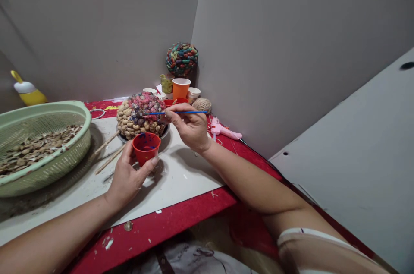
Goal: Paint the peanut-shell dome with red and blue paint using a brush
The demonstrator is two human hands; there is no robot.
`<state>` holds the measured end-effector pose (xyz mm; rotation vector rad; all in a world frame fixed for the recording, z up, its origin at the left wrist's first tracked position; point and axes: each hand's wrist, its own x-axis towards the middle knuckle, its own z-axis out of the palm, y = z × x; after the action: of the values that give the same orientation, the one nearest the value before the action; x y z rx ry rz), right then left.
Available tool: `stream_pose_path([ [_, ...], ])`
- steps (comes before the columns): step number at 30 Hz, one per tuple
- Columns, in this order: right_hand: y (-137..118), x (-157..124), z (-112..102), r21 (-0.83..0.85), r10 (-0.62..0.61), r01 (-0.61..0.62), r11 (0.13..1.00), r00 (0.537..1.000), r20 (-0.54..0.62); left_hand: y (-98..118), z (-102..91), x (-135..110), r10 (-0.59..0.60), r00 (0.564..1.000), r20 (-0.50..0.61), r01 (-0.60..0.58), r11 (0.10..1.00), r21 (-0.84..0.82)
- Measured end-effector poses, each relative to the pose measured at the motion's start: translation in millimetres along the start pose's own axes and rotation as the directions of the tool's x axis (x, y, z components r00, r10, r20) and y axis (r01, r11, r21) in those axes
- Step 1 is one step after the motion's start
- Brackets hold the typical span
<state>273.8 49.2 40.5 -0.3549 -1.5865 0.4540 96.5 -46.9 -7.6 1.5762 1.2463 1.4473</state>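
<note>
Count: two lumpy balls (141, 114), one blue brush (157, 113), at least two red cups (146, 153), one orange cup (181, 89), two sticks (110, 159), one green basket (76, 151), one pink glue gun (222, 129), one bundle of twine (203, 104).

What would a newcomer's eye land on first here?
Likely the partly painted, lumpy ball beyond the red cup in the left hand; the right hand points a blue brush at it. Behind the orange cup is a multicolored ball; at left, a green basket of brown pieces.
</note>
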Motion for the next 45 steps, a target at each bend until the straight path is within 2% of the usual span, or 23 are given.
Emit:
stream_pose_path([
  [4, -0.4, 0.4, 0.4, -0.035, -0.013, 0.012, 0.999, 1.0, -0.022, 0.8, 1.0, 0.1, -0.002, 1.0, 0.003, 0.002, 1.0, -0.002],
  [9, -1.5, -1.0, 4.3, -0.084, -0.213, 0.224, 0.971, 0.97, 0.12, 3.0, 1.1, -0.8, 0.018, 1.0, 0.001, -0.018, 0.999, 0.033],
  [13, -2.6, -0.1, 2.0, -0.085, -0.292, 0.307, 0.948, 0.944, 0.15, 1.6, 0.3, -0.7, 0.012, 1.0, 0.005, -0.012, 0.999, 0.033],
  [17, -6.6, 0.7, -1.1, -0.116, -0.325, 0.346, 0.931, 0.931, 0.168, 1.4, -0.5, -0.9, 0.017, 1.0, 0.005, -0.018, 0.998, 0.054],
  [23, -4.3, 0.6, 4.8, -0.063, -0.371, 0.385, 0.921, 0.914, 0.163, 4.0, -0.3, -2.1, 0.009, 1.0, 0.003, -0.009, 1.0, 0.028],
  [27, -9.6, 2.9, 1.3, -0.102, -0.36, 0.382, 0.918, 0.915, 0.183, 2.6, -1.0, -1.7, 0.016, 1.0, -0.007, -0.015, 0.999, 0.031],
  [30, -19.8, 4.8, -5.8, -0.123, -0.28, 0.303, 0.945, 0.944, 0.175, 2.0, -1.6, -1.7, 0.025, 0.999, -0.02, -0.025, 0.999, 0.033],
  [32, -27.3, 6.8, -10.7, -0.076, -0.147, 0.158, 0.985, 0.981, 0.126, 2.3, -1.8, -2.1, 0.042, 0.998, -0.042, -0.039, 0.997, 0.06],
  [34, -33.6, 10.7, -15.5, 0.052, 0.011, -0.015, 0.999, 0.997, 0.08, 2.9, -1.9, -2.4, 0.068, 0.996, -0.065, -0.062, 0.994, 0.091],
  [36, -38.0, 16.5, -20.7, 0.198, 0.125, -0.145, 0.969, 0.986, 0.112, 3.3, -1.6, -2.5, 0.091, 0.993, -0.077, -0.082, 0.99, 0.114],
  [38, -39.9, 23.0, -26.4, 0.265, 0.183, -0.243, 0.933, 0.955, 0.232, 3.6, -1.1, -2.4, 0.103, 0.991, -0.084, -0.091, 0.986, 0.141],
  [41, -39.4, 29.9, -33.4, 0.196, 0.218, -0.335, 0.922, 0.864, 0.454, 3.7, -0.3, -2.5, 0.117, 0.99, -0.081, -0.102, 0.98, 0.17],
  [43, -38.3, 30.8, -35.2, 0.105, 0.2, -0.308, 0.946, 0.805, 0.559, 3.6, 0.1, -3.2, 0.138, 0.988, -0.07, -0.123, 0.976, 0.18],
  [45, -37.8, 29.3, -34.4, 0.017, 0.159, -0.217, 0.976, 0.767, 0.622, 3.4, 0.0, -4.2, 0.164, 0.985, -0.06, -0.149, 0.968, 0.201],
])
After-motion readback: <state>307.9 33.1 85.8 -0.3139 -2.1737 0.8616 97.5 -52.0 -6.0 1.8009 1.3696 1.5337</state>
